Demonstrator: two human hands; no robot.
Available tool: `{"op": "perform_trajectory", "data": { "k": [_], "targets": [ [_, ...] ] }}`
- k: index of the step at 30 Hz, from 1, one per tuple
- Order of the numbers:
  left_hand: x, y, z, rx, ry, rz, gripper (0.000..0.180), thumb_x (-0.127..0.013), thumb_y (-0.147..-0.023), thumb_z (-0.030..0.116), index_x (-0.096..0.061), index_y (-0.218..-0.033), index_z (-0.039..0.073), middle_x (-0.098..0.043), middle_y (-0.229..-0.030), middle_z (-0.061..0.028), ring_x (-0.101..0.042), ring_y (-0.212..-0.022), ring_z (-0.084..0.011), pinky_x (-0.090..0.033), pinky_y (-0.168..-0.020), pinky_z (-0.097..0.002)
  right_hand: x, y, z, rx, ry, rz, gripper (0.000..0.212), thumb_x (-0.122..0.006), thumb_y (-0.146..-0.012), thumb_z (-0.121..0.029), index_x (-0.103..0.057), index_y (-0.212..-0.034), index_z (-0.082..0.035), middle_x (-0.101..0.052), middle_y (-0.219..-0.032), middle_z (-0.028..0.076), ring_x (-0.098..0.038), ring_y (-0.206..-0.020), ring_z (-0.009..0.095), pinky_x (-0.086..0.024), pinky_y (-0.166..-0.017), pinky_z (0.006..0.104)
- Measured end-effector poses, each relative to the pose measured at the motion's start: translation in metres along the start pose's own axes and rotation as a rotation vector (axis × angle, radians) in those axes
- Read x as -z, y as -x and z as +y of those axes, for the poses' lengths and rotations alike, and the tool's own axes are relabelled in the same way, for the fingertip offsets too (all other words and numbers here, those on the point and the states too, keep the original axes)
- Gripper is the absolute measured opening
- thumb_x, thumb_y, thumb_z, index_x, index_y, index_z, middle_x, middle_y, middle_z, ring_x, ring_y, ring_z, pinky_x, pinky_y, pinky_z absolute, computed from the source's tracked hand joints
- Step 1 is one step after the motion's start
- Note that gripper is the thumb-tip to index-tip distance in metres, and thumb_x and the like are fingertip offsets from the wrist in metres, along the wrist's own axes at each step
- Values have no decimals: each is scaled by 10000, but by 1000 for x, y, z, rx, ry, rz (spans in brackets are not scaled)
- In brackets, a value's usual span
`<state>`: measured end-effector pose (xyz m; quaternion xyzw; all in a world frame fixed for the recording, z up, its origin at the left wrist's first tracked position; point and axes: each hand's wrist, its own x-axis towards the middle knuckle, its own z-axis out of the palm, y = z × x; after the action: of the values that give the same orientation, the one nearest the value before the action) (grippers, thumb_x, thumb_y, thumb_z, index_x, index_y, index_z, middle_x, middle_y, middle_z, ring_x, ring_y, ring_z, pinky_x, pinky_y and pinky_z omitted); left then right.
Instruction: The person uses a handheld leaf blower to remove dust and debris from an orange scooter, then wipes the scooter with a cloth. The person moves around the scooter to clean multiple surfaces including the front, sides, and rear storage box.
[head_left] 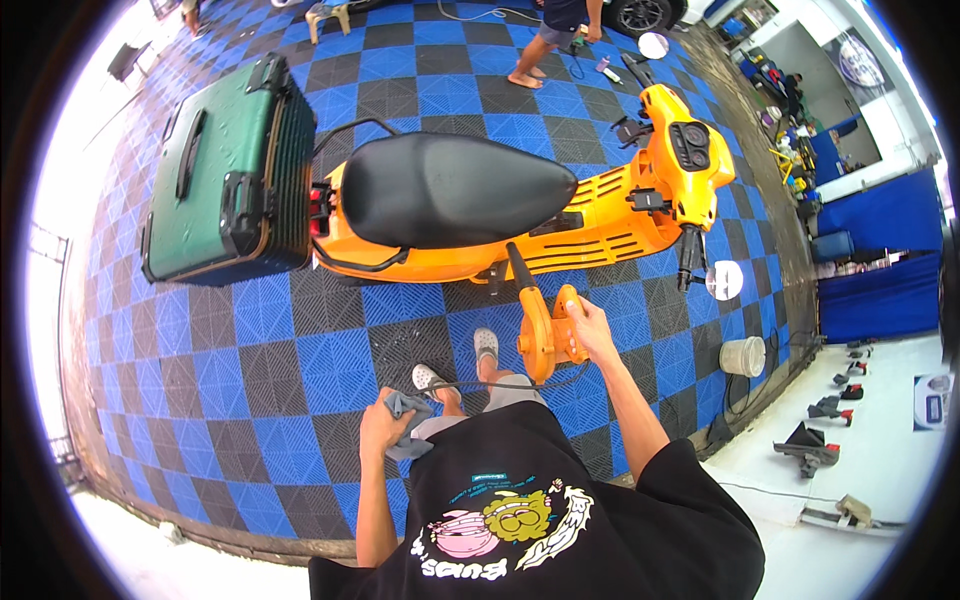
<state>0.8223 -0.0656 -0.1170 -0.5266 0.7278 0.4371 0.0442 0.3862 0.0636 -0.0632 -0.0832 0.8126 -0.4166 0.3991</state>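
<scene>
My right hand (pixel 590 328) is closed around the handle of an orange electric blower (pixel 539 335). Its black nozzle (pixel 519 266) points away from me, close to the lower side of a yellow scooter (pixel 610 252). A dark cord runs from the blower across the front of my body toward my left side. At my left hip, my left hand (pixel 376 428) grips a crumpled grey cloth (pixel 408 438). The scooter stands sideways before me, with a black seat (pixel 440 190) and handlebars to the right. Wet drops show on the green top case (pixel 222 215) at its rear.
Blue and black tiles (pixel 320 385) cover the floor. On the right stand a white bucket (pixel 743 356) and a white ledge (pixel 780 425) with several dark tools. Another person (pixel 560 35) stands beyond the scooter, near a parked car (pixel 640 14). A stool (pixel 328 18) is at the back.
</scene>
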Motion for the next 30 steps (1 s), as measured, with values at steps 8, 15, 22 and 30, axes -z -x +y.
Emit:
{"op": "perform_trajectory", "data": {
  "k": [8,15,22,30],
  "targets": [
    [-6,-32,35,-48,-90,-47,447,-853,-805,300,-638,-1118,66,-759,-1007,-225,-714,-1007,-464,-555,-864,-546,13,-53,32,-104,-132,-10,379,-604,-1093,-366,-667,-1356,-100,-575,-710,43,-509,-476,119,-464,-420,314],
    [-33,-65,90,-17,-142,-77,440,-853,-814,310,-640,-1101,53,-763,-1007,-227,-719,-1006,-464,-561,-871,-531,28,-150,78,-292,-227,-2,394,-585,-1094,-342,-661,-1369,-69,-592,-684,67,-563,-488,163,-493,-436,353],
    [-69,-86,166,75,-91,-114,437,-848,-830,320,-644,-1115,58,-766,-1011,-234,-723,-1026,-460,-563,-879,-532,60,-265,141,-267,-159,201,385,-593,-1085,-359,-636,-1286,-34,-661,-727,120,-611,-449,230,-515,-414,393],
    [-109,-100,221,109,-137,-207,433,-830,-846,360,-660,-1139,91,-770,-1030,-232,-717,-1021,-476,-558,-877,-559,148,-321,174,-246,68,395,461,-567,-1091,-382,-574,-1432,-71,-720,-828,140,-658,-495,229,-561,-451,377]
  ]
}}
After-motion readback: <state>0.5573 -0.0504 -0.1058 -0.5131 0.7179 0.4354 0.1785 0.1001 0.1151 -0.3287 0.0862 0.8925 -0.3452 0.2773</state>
